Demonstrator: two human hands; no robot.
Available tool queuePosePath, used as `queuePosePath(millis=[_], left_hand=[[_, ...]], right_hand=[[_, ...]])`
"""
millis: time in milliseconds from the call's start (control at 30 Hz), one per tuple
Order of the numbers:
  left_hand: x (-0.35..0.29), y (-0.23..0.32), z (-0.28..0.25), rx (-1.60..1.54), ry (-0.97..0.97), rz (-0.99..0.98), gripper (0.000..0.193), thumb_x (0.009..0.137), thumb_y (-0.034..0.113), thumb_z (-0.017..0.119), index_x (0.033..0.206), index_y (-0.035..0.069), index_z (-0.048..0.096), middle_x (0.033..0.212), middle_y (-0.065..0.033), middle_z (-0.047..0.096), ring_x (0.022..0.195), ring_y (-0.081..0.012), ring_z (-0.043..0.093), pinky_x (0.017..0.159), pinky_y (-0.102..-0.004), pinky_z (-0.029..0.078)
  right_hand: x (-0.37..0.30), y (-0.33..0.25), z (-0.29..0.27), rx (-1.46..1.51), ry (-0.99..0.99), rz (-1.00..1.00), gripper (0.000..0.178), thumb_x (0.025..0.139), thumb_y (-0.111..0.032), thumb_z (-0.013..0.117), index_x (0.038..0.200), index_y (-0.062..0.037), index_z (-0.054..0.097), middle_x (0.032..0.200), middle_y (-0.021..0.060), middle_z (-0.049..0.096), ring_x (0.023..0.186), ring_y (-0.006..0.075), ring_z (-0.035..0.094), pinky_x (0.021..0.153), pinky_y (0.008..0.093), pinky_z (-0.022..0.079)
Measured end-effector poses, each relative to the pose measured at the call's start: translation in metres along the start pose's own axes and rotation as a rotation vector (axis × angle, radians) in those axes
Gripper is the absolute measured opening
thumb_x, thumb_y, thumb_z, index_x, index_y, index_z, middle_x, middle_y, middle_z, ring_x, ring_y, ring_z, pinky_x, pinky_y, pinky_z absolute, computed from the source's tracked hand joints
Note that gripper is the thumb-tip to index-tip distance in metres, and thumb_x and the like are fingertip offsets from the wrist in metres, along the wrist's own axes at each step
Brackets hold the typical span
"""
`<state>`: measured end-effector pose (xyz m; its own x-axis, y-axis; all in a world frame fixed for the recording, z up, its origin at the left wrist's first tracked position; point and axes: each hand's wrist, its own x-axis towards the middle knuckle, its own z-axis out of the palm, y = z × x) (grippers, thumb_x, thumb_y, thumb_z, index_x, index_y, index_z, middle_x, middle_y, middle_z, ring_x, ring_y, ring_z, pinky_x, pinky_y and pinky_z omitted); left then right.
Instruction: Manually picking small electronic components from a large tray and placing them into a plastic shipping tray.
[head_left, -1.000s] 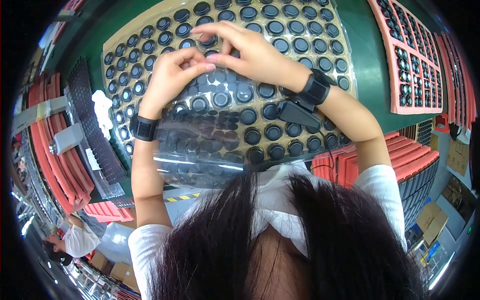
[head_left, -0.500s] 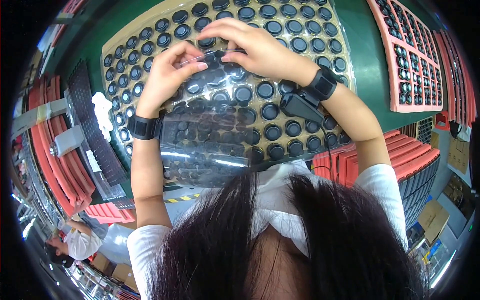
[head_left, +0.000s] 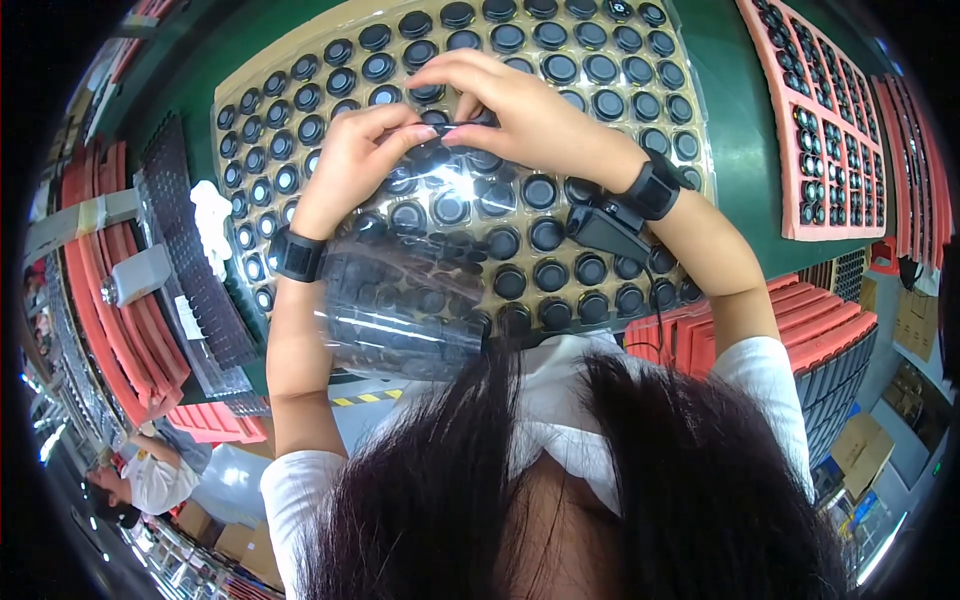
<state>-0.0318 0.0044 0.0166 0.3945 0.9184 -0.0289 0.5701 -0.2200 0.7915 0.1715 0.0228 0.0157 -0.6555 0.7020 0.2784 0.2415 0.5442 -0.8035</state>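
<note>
A clear plastic film [head_left: 400,325] hangs from my fingertips, its lower part curling toward my body. My left hand [head_left: 355,160] pinches its upper edge between thumb and fingers. With thumb and index finger, my right hand [head_left: 535,115] grips the same edge right beside it; the fingertips almost meet. Both hands are just above a wide transparent tray on brown board [head_left: 235,88], filled with rows of round black caps [head_left: 538,191]. Through the film, some caps show blurred by glare. A black strap device [head_left: 655,187] is on my right wrist, a black band [head_left: 299,254] on the left.
Pink foam trays of small round parts [head_left: 790,190] lie at the right of the green table [head_left: 740,130]. Stacked red trays [head_left: 790,320] stand near my right elbow. At left are a dark perforated sheet [head_left: 190,230], white cloth [head_left: 210,225] and a translucent bottle [head_left: 140,277]. Another person [head_left: 160,480] sits lower left.
My hands have come together, so the film edge that was stretched between them is now pinched at nearly one spot. Both hands are slightly lower in view.
</note>
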Motion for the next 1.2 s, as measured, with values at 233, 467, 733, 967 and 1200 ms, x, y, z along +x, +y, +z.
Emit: queuePosePath(millis=[233,467,733,967,1200], left_hand=[[0.0,0.001,0.007,-0.295,0.082,0.028,0.016,0.078,0.012,0.065,0.087,0.0,0.059,0.069,-0.0007,0.058,0.058,-0.0048,0.048,0.052,-0.0195,0.039],[-0.002,0.0,0.002,-0.226,0.019,-0.107,0.014,0.079,0.01,0.064,0.087,0.0,0.059,0.069,0.0003,0.058,0.055,-0.0041,0.048,0.049,-0.0196,0.039],[-0.002,0.003,0.0,-0.115,-0.002,-0.061,0.012,0.078,0.01,0.064,0.082,0.0,0.058,0.063,-0.0007,0.057,0.049,-0.0059,0.047,0.046,-0.0212,0.038],[-0.001,0.004,0.001,-0.143,-0.002,-0.077,0.012,0.079,0.011,0.064,0.081,0.0,0.057,0.063,0.0003,0.055,0.051,-0.0046,0.045,0.047,-0.0207,0.037],[-0.001,-0.001,0.001,-0.178,-0.007,-0.075,0.013,0.079,0.011,0.064,0.081,0.0,0.057,0.061,0.0019,0.051,0.052,-0.0036,0.043,0.048,-0.02,0.036]], right_hand=[[0.003,0.008,0.0,-0.103,0.092,-0.115,0.045,0.075,0.004,0.058,0.117,-0.0112,0.05,0.112,0.0076,0.048,0.086,0.0201,0.058,0.071,0.0269,0.05],[0.003,0.011,0.006,-0.1,0.104,-0.166,0.044,0.075,0.006,0.057,0.116,-0.0104,0.05,0.107,0.0073,0.05,0.086,0.0195,0.057,0.072,0.0269,0.049],[0.001,0.011,0.01,0.03,0.087,-0.075,0.044,0.074,0.007,0.058,0.114,-0.0109,0.052,0.099,0.0073,0.051,0.085,0.0172,0.056,0.07,0.027,0.048],[0.0,0.012,0.01,-0.019,0.121,-0.075,0.043,0.072,0.005,0.061,0.112,-0.0101,0.053,0.097,0.0048,0.051,0.081,0.0149,0.054,0.071,0.0254,0.047],[-0.001,0.009,-0.001,0.047,0.128,-0.082,0.039,0.072,0.003,0.063,0.109,-0.0077,0.056,0.103,0.0047,0.052,0.077,0.0125,0.054,0.074,0.0255,0.046]])
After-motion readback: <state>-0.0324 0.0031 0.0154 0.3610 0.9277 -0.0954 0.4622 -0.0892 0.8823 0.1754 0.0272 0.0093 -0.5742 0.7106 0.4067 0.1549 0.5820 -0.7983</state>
